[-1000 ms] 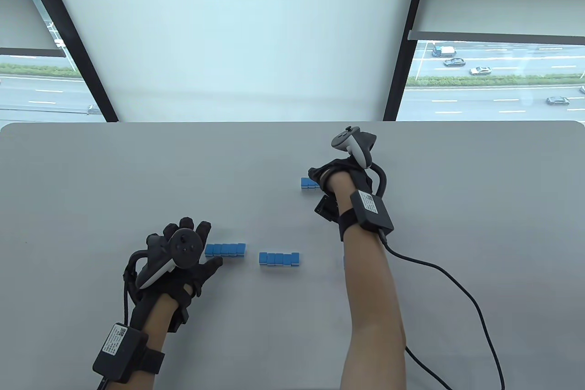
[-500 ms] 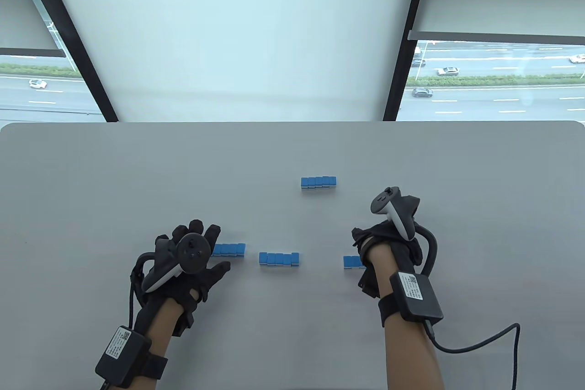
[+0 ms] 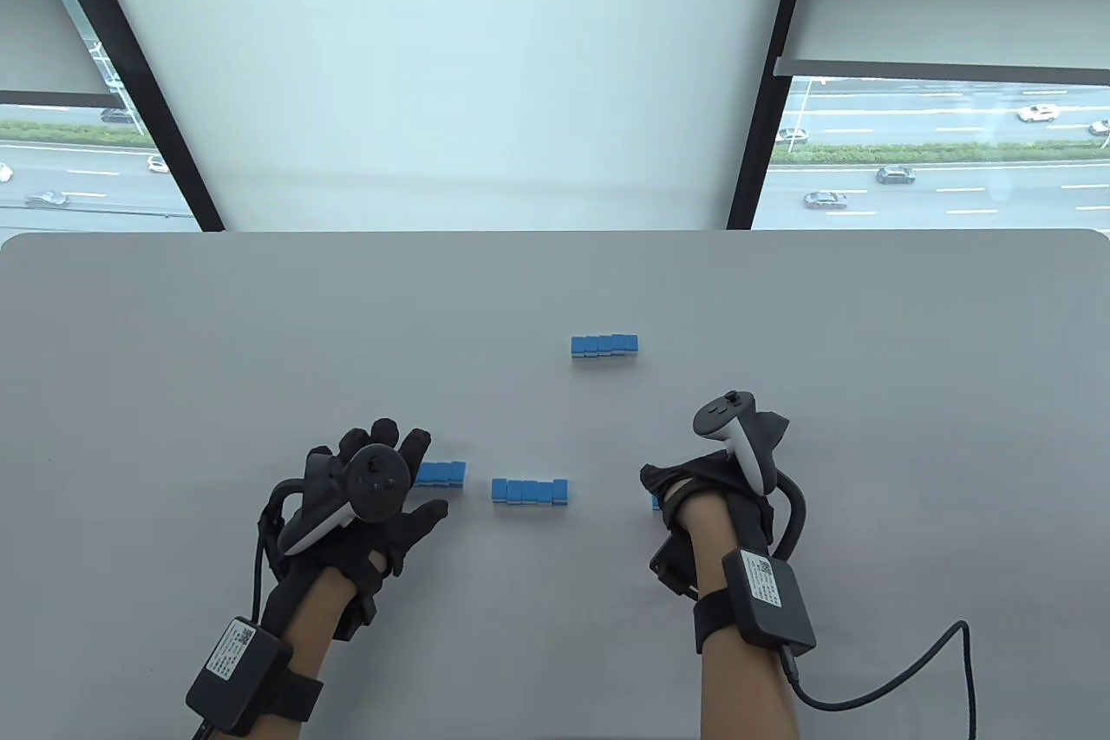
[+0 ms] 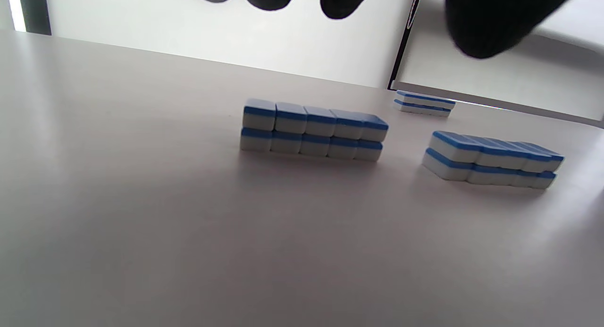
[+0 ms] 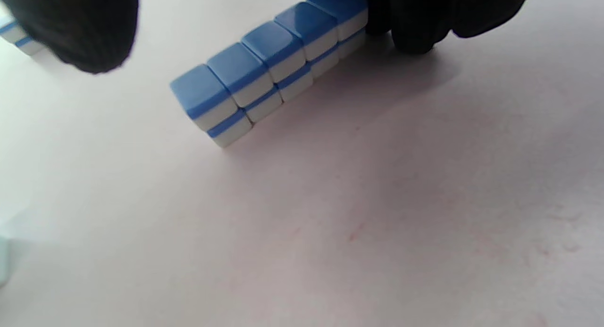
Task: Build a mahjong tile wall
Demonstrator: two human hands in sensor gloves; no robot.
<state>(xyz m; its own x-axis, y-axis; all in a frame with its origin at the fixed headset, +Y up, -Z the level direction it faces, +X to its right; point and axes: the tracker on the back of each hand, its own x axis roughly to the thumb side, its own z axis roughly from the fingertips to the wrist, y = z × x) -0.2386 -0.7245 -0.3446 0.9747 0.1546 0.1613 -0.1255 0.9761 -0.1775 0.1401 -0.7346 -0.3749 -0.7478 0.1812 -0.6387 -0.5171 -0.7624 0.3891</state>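
Blue-and-white mahjong tiles stand in short two-tier blocks on the grey table. My left hand hovers with fingers spread over the left end of the left block and holds nothing. The middle block stands free, and so does the far block. My right hand covers the right block. Its fingers touch one end of that block. The thumb hangs clear of the other end.
The right glove's cable loops over the table at the bottom right. Windows and a dark frame stand beyond the far table edge. In the left wrist view another block shows small in the distance.
My right hand pulled back from the far block to the near right block, then slid left over it. My left hand crept rightwards over the left block. No block has shifted.
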